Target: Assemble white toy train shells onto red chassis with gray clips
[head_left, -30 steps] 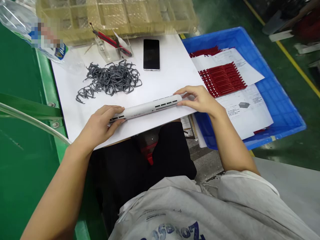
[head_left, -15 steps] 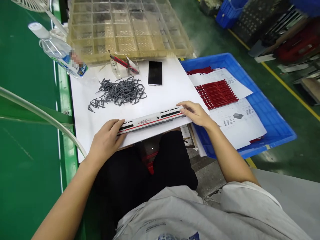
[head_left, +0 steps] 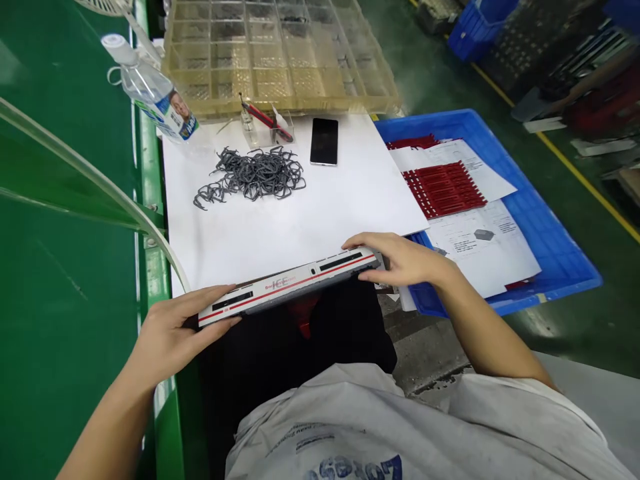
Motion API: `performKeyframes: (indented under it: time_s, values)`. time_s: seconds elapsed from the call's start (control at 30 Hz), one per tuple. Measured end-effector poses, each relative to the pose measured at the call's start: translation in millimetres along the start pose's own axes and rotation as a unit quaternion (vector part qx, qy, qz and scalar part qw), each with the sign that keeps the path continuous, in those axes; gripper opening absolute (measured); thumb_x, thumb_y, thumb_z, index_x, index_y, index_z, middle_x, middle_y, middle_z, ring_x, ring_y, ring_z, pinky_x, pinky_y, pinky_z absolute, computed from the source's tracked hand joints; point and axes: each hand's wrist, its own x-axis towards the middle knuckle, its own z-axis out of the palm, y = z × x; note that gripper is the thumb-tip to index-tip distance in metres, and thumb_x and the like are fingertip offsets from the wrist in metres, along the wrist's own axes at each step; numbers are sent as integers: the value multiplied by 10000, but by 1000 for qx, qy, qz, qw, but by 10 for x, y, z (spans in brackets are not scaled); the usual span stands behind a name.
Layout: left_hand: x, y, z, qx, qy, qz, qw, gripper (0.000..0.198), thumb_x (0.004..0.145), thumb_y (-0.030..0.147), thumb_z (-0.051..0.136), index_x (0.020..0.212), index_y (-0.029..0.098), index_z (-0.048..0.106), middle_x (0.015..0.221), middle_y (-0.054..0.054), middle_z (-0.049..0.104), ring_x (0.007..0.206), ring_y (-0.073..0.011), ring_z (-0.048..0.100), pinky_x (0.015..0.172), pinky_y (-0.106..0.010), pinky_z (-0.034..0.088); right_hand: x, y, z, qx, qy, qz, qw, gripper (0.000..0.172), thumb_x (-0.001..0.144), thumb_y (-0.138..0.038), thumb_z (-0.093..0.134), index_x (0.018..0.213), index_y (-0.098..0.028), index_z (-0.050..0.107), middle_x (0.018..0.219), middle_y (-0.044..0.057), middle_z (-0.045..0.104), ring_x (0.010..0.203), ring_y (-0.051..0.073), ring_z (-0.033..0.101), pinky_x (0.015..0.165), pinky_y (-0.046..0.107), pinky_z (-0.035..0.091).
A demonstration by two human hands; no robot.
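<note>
A white model train car with a red stripe, dark windows and grey underside spans both hands, off the near edge of the white work surface. My left hand grips its left end, fingers above and thumb beneath. Around the right end, my right hand is closed the same way. The car tilts, its right end farther from my body. Beyond it lies a tangled pile of thin grey plastic parts. A black phone lies right of the pile.
A water bottle leans at the left. Behind stands a yellowish divided tray, with a red-and-black tool in a small clear holder before it. At right, a blue crate holds papers and red slatted parts. A pale tube curves at left.
Both hands have brought the train car nearer my body, off the white surface, and turned its side more toward me. The left hand has shifted left on its end. The view has shifted slightly.
</note>
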Motion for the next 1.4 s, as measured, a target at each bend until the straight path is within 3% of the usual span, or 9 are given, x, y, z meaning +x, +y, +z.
performKeyframes:
  time_s: [0.13, 0.33, 0.47, 0.63, 0.8, 1.0, 1.17, 1.3, 1.4]
  values:
    - [-298, 107, -75, -29, -6, -7, 1000, 401, 969, 458, 874, 1334, 292, 857, 1274, -34, 882, 1060, -288, 884, 899, -325, 745, 42, -547, 110, -103, -55, -58, 991, 763, 1093, -520, 695, 1712, -152, 440, 1586, 234, 666, 1375, 396, 692, 1164, 577, 563]
    - [-639, 216, -44, 25, 24, -33, 999, 433, 1011, 458, 814, 1428, 343, 798, 1350, -9, 858, 1085, -264, 872, 962, -323, 730, 155, -722, 376, -130, -167, -70, 975, 669, 1167, -523, 541, 1630, -44, 478, 1315, 211, 774, 1042, 334, 783, 763, 445, 617]
    - [-773, 300, -111, 50, 47, -66, 995, 440, 1038, 353, 774, 1476, 396, 772, 1371, 2, 851, 850, -191, 851, 752, -259, 708, 126, -787, 438, -151, -155, -64, 974, 665, 1173, -583, 508, 1566, -47, 518, 1224, 186, 779, 967, 305, 770, 685, 390, 544]
    - [-843, 388, -195, 6, 38, -100, 994, 604, 998, 293, 798, 1531, 559, 698, 1419, 62, 824, 520, -106, 621, 423, -249, 515, 105, -926, 436, -165, -157, -57, 972, 598, 1161, -623, 531, 1446, -102, 603, 1133, 138, 786, 857, 266, 742, 607, 354, 433]
    - [-857, 422, -202, -8, 27, -119, 992, 625, 998, 271, 783, 1535, 576, 687, 1431, 59, 817, 482, -94, 533, 414, -263, 481, 116, -1029, 434, -192, -157, -29, 968, 518, 1136, -633, 594, 1295, -145, 662, 973, 80, 751, 749, 241, 681, 588, 355, 365]
    - [-938, 324, -184, 0, 61, -141, 988, 598, 945, 315, 835, 1459, 604, 736, 1396, 99, 820, 489, -141, 631, 323, -296, 434, 128, -1076, 560, -236, -113, -35, 964, 550, 1178, -550, 523, 1403, -57, 617, 1055, 140, 744, 834, 269, 682, 687, 396, 462]
    - [-921, 296, -129, -44, 80, -123, 988, 584, 914, 250, 911, 1423, 508, 788, 1305, 76, 859, 822, -226, 840, 488, -284, 637, 135, -958, 713, -254, -88, -80, 960, 638, 1182, -607, 455, 1395, -34, 639, 938, 118, 729, 727, 247, 647, 626, 381, 440]
    - [-851, 340, -176, -67, 77, -110, 989, 571, 894, 244, 967, 1389, 481, 809, 1290, 58, 865, 806, -193, 843, 565, -274, 683, 95, -831, 813, -257, -42, -97, 960, 710, 1165, -684, 427, 1404, -53, 648, 895, 115, 738, 708, 248, 657, 621, 374, 452]
    - [-812, 320, -220, -100, 70, -107, 987, 505, 866, 254, 998, 1318, 425, 853, 1266, 13, 875, 896, -247, 875, 589, -304, 708, 36, -745, 888, -220, -9, -90, 971, 714, 1152, -724, 397, 1348, -93, 666, 898, 116, 750, 713, 255, 680, 614, 371, 478]
